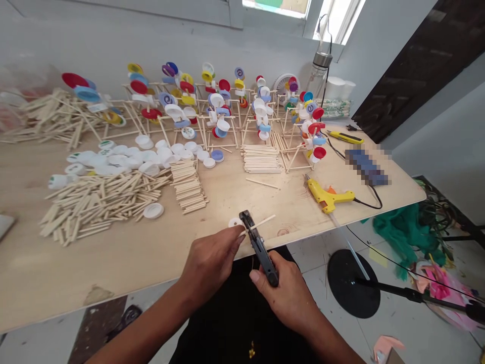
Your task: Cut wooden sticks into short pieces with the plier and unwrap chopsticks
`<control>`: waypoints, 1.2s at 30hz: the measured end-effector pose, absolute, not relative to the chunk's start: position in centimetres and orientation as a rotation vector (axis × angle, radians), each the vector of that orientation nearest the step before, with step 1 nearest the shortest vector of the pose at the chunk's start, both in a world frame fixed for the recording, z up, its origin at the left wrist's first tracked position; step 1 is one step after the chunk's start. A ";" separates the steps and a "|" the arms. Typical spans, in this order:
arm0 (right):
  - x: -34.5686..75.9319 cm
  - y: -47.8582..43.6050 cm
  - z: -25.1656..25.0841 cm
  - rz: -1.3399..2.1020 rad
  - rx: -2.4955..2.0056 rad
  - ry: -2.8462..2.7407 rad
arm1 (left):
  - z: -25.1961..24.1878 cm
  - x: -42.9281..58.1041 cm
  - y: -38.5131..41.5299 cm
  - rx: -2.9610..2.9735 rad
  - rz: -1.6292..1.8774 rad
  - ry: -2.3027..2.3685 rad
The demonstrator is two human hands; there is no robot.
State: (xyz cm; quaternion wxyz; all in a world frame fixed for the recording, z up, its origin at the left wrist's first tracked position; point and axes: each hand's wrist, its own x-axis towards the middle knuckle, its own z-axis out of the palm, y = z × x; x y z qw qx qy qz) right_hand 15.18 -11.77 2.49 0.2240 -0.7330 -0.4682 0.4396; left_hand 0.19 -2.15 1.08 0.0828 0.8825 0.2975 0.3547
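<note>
My left hand (pixel 210 258) pinches a thin wooden stick (pixel 268 219) near the table's front edge. My right hand (pixel 290 293) is wrapped around the handles of dark hand shears (pixel 262 251). The stick lies across the jaws of the shears, and its free end points right. Whether the blades have cut into it cannot be made out. Just behind my left fingertips lies a white bottle cap (pixel 234 221), partly hidden. Farther back, a single loose stick (pixel 262 183) rests on the wooden table (pixel 223 194).
Heaped sticks (pixel 102 202), stacked short sticks (pixel 188 187), longer stacked sticks (pixel 261 158) and white caps (pixel 125 157) cover the table. Stick frames with colourful cap wheels (pixel 217 114) line the back. At right are a yellow glue gun (pixel 329 196) and a yellow utility knife (pixel 345 137).
</note>
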 end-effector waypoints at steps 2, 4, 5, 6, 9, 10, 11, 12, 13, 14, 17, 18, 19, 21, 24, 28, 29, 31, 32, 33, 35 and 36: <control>15.3 -11.8 2.6 1.220 -2.006 -1.286 | 1.5 0.1 -2.0 2.524 1.017 0.856; 15.4 -11.9 2.8 1.226 -1.995 -1.298 | 1.9 0.0 -1.9 2.440 0.954 0.852; 15.4 -12.0 2.9 1.230 -1.993 -1.306 | 2.1 -0.1 -1.9 2.390 0.921 0.856; 15.4 -12.0 3.0 1.234 -1.993 -1.313 | 2.3 -0.1 -2.0 2.334 0.891 0.860; 15.5 -12.1 3.4 1.237 -1.997 -1.341 | 2.7 -0.1 -2.0 2.159 0.810 0.869; 15.6 -12.1 3.4 1.236 -1.999 -1.352 | 2.9 -0.1 -2.0 2.105 0.783 0.872; 15.6 -12.1 3.5 1.236 -2.000 -1.363 | 3.0 -0.1 -2.0 2.050 0.759 0.872; 15.7 -12.1 3.6 1.237 -2.001 -1.372 | 3.1 -0.1 -1.9 1.992 0.736 0.872; 15.8 -12.1 3.6 1.235 -2.005 -1.382 | 3.3 0.0 -1.8 1.929 0.715 0.872; 15.8 -12.1 3.6 1.234 -2.009 -1.390 | 3.4 0.0 -1.8 1.865 0.694 0.868; 16.0 -12.1 3.7 1.226 -2.015 -1.407 | 3.5 -0.1 -1.6 1.686 0.617 0.847; 16.0 -12.1 3.7 1.222 -2.015 -1.412 | 3.5 -0.1 -1.5 1.638 0.594 0.836; 16.0 -12.1 3.7 1.218 -2.015 -1.417 | 3.4 -0.2 -1.6 1.594 0.577 0.825; 16.0 -12.0 3.7 1.208 -2.016 -1.426 | 3.1 -0.2 -1.6 1.513 0.568 0.803; 15.8 -11.8 3.5 1.192 -2.019 -1.439 | 2.5 -0.2 -1.5 1.424 0.571 0.798; 15.6 -11.4 3.0 1.135 -2.087 -1.454 | 2.1 -0.1 -1.2 1.449 0.595 0.824; 15.5 -11.3 2.9 1.126 -2.100 -1.452 | 2.1 0.0 -1.1 1.487 0.606 0.835; 15.4 -11.2 2.7 1.112 -2.111 -1.448 | 2.2 0.1 -1.0 1.588 0.630 0.867; 15.4 -11.1 2.6 1.099 -2.116 -1.449 | 2.3 0.2 -1.0 1.641 0.645 0.884; 15.4 -11.1 2.6 1.081 -2.124 -1.452 | 2.4 0.2 -0.9 1.692 0.658 0.899; 15.3 -10.9 2.6 1.041 -2.137 -1.468 | 2.6 0.3 -0.8 1.780 0.681 0.922; 15.3 -10.9 2.6 1.021 -2.146 -1.480 | 2.6 0.4 -0.8 1.818 0.690 0.930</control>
